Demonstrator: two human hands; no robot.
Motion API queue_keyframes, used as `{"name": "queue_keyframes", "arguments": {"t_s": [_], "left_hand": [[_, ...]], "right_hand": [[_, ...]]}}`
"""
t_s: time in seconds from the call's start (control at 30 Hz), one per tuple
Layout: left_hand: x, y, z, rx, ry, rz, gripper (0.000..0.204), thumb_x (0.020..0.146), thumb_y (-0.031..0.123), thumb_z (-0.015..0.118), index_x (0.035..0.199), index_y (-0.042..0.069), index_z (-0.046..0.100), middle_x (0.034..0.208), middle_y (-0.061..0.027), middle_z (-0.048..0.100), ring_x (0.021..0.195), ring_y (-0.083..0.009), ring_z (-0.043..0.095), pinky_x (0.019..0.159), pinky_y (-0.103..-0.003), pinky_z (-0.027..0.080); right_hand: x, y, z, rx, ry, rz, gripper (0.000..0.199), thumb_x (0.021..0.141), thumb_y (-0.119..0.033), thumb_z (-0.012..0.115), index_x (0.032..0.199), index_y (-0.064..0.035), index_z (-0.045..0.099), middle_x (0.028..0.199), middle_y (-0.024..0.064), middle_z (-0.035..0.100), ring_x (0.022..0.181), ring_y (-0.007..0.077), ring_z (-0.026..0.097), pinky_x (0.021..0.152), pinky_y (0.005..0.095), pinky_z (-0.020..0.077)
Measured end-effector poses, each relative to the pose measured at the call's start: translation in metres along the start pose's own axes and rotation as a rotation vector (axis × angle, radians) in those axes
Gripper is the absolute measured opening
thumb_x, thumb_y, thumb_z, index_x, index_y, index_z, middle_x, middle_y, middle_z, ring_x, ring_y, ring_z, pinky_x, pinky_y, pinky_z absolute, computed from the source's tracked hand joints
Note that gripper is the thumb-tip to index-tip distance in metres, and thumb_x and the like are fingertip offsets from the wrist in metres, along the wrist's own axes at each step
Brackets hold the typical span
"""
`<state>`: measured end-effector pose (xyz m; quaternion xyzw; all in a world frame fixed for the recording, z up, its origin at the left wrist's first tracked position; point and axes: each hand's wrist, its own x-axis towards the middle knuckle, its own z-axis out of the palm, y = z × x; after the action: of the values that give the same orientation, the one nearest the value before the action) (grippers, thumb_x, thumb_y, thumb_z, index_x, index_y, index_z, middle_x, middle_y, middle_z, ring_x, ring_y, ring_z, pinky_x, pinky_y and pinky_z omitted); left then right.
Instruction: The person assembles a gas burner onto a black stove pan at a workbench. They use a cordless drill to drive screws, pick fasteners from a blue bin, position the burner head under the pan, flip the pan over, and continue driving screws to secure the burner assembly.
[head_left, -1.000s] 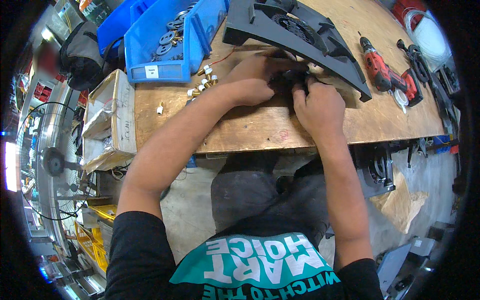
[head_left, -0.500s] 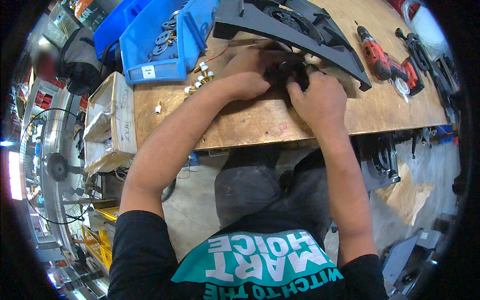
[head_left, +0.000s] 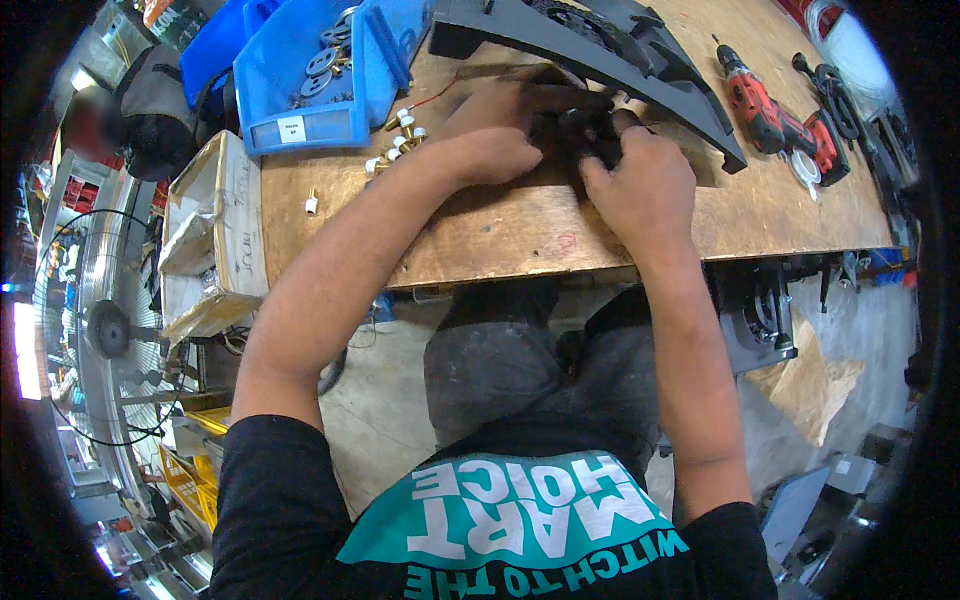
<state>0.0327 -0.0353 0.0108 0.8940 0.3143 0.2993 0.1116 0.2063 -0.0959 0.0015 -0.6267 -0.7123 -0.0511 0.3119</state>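
Both my hands are at the near side of a large black angular frame (head_left: 640, 75) on the wooden bench. Between them is a small black part (head_left: 572, 135), mostly covered by fingers and shadow, so its kind is unclear. My left hand (head_left: 500, 128) is closed round it from the left, fingers curled under the frame's edge. My right hand (head_left: 645, 185) pinches at it from the right with thumb and fingers. Several brass fittings with white ends (head_left: 402, 140) lie beside my left forearm, and a single fitting (head_left: 312, 201) stands farther left.
A blue bin (head_left: 305, 100) of metal discs stands at the back left, near a white-lined wooden box (head_left: 240, 215). On the right lies a red cordless drill (head_left: 765, 115), with a white ring (head_left: 804, 172) beside it. The bench's front edge (head_left: 530, 275) runs before my legs.
My view has shifted slightly. The right hand's fingers have moved a little against the black part; the left hand stays almost in place.
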Motion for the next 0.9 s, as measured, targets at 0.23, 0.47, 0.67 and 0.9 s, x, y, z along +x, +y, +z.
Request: {"name": "queue_keyframes", "arguments": {"t_s": [0.23,0.47,0.67,0.9], "left_hand": [[0.0016,0.0054,-0.0061,-0.042,-0.095,-0.111,0.049,0.072,0.007,0.065,0.12,0.011,0.062,0.123,-0.0124,0.061,0.116,-0.03,0.055,0.102,-0.035,0.04],[0.0004,0.0012,-0.0027,-0.042,-0.073,-0.109,0.055,0.072,0.004,0.058,0.126,0.015,0.059,0.12,-0.0166,0.061,0.108,-0.0363,0.058,0.094,-0.037,0.046],[-0.0021,-0.0001,0.0003,-0.134,-0.064,-0.142,0.057,0.07,0.004,0.059,0.126,0.015,0.058,0.12,-0.0172,0.061,0.109,-0.0363,0.057,0.095,-0.037,0.045],[0.0,0.0075,-0.003,0.007,-0.072,-0.207,0.053,0.071,0.005,0.062,0.123,0.01,0.06,0.124,-0.0152,0.06,0.117,-0.031,0.054,0.101,-0.034,0.041]], "right_hand": [[0.0049,-0.0002,-0.0012,0.002,-0.162,0.101,0.03,0.08,-0.03,0.064,0.091,-0.0022,0.066,0.079,0.0216,0.065,0.078,0.0397,0.064,0.07,0.0486,0.0505],[0.0042,-0.001,0.0,-0.011,-0.119,0.021,0.029,0.082,-0.032,0.06,0.085,-0.0034,0.067,0.076,0.0206,0.065,0.074,0.0389,0.063,0.068,0.0495,0.0504],[-0.0002,0.002,-0.0026,-0.015,-0.058,0.03,0.032,0.082,-0.035,0.061,0.079,-0.0032,0.066,0.071,0.0189,0.065,0.07,0.0362,0.066,0.066,0.0457,0.0538],[0.0063,-0.0003,-0.0066,0.022,-0.227,0.036,0.027,0.081,-0.03,0.062,0.086,-0.0039,0.067,0.075,0.0168,0.067,0.073,0.034,0.067,0.065,0.0444,0.0541]]}}
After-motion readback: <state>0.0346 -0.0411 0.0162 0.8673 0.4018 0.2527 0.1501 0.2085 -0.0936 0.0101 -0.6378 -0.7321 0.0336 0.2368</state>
